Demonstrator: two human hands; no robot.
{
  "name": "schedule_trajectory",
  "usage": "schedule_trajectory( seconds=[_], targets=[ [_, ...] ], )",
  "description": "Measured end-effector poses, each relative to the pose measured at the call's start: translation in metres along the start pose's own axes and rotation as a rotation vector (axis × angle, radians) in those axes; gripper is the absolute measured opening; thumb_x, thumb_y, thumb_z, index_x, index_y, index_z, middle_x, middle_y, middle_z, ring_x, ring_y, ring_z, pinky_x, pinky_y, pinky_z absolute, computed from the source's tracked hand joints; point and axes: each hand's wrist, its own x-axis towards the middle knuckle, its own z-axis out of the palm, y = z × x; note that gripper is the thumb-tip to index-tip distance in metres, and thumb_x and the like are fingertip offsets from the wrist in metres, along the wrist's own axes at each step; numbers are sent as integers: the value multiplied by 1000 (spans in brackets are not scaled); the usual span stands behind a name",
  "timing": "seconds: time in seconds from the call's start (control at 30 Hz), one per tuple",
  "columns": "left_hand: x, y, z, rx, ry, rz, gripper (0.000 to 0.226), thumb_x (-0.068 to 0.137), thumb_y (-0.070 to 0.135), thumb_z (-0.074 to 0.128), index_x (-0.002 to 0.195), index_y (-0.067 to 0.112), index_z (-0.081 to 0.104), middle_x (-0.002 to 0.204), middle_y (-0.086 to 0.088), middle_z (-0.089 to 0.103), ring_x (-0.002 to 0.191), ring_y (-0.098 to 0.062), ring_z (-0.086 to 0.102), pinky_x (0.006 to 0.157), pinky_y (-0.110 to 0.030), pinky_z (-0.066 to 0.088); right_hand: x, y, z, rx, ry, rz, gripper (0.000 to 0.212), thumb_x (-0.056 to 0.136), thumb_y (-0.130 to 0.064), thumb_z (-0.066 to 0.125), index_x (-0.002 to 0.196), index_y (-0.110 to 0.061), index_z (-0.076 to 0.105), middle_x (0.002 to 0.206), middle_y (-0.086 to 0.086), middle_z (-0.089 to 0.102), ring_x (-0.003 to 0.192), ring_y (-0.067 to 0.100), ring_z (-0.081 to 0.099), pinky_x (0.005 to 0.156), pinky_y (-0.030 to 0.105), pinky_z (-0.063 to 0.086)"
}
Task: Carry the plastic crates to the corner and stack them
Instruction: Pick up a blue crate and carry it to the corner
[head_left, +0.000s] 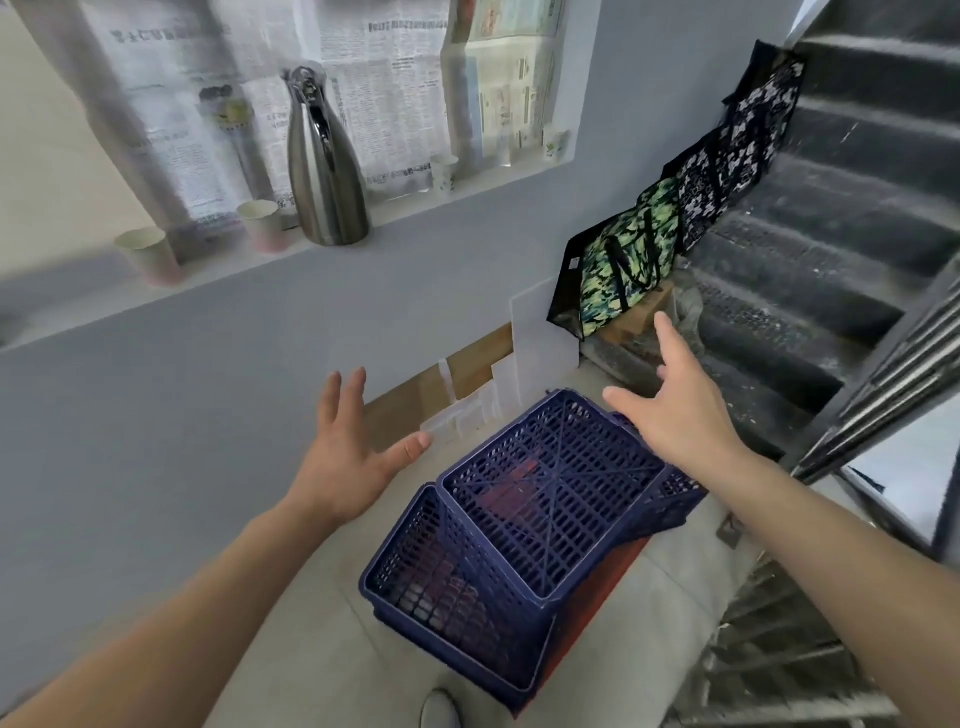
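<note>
A stack of dark blue lattice plastic crates (530, 525) sits on the pale floor by the wall. The top one lies bottom-up and slightly askew over the one below. A red crate (605, 603) shows under the blue ones at the lower right. My left hand (345, 452) hovers open to the left of the stack, fingers spread, touching nothing. Above the stack's far right corner my right hand (675, 405) is open too, fingers spread, clear of the crates.
A grey wall runs on the left with a ledge holding a steel jug (324, 161) and paper cups (150, 257). Patterned bags (623, 265) lean at the foot of dark stairs (810, 249). White boards (540, 338) stand against the wall. A metal railing (883, 395) is on the right.
</note>
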Motion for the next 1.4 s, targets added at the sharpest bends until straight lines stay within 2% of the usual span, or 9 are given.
schedule_trajectory(
  seconds=[0.23,0.4,0.57,0.7,0.83,1.0,1.13,1.27,1.4],
  targets=[
    [92,-3,29,-34,-79,-23,117,70,72,57,162,25,1,170,6,-13,152,-27,23,121,-46,24,70,21,17,-73,5,83,105,90,-40,78,164,-42,4,174,-5,14,158,24,24,120,58,34],
    [144,-7,50,9,-124,-38,110,79,68,60,162,25,2,170,5,-11,151,-28,27,119,-47,27,112,38,28,-95,-14,102,99,93,-35,76,166,-34,9,174,-4,16,159,23,19,122,56,31],
    [178,-21,76,53,-148,-95,120,68,77,54,162,25,1,170,5,-10,153,-27,22,120,-48,28,158,67,48,-116,-82,117,94,95,-32,74,167,-26,14,173,-5,20,158,23,21,124,52,30],
    [193,-39,106,69,-140,-205,120,69,77,54,162,25,2,170,4,-7,153,-28,21,121,-47,27,201,106,71,-112,-170,151,95,95,-33,74,167,-25,13,173,-4,20,157,23,25,123,48,31],
    [202,-55,141,39,-97,-427,123,65,80,54,162,23,6,171,-1,1,152,-30,24,120,-51,29,247,155,96,-123,-260,213,94,96,-34,74,167,-27,12,172,-1,22,154,29,30,121,49,34],
    [218,-79,198,53,-65,-616,107,84,66,63,163,18,10,170,-6,6,155,-27,16,122,-49,23,294,226,129,-152,-366,305,95,95,-34,74,167,-25,12,172,3,24,152,33,33,117,50,38],
    [232,-100,250,-3,-59,-786,105,85,67,62,162,15,14,167,-12,18,149,-35,28,117,-54,33,318,277,160,-216,-491,364,103,93,-41,76,167,-26,7,173,3,21,151,34,36,114,53,42],
    [243,-121,294,-105,-85,-906,105,85,69,61,162,17,12,167,-10,17,147,-39,31,111,-60,40,331,313,189,-257,-548,391,106,91,-44,77,167,-27,6,172,4,23,150,34,37,113,52,44],
    [244,-147,324,-163,-96,-991,112,73,80,64,158,21,21,161,-12,30,140,-39,41,110,-60,41,340,339,218,-298,-603,439,108,91,-45,77,167,-24,4,173,2,17,153,34,32,116,53,40]
  ],
)
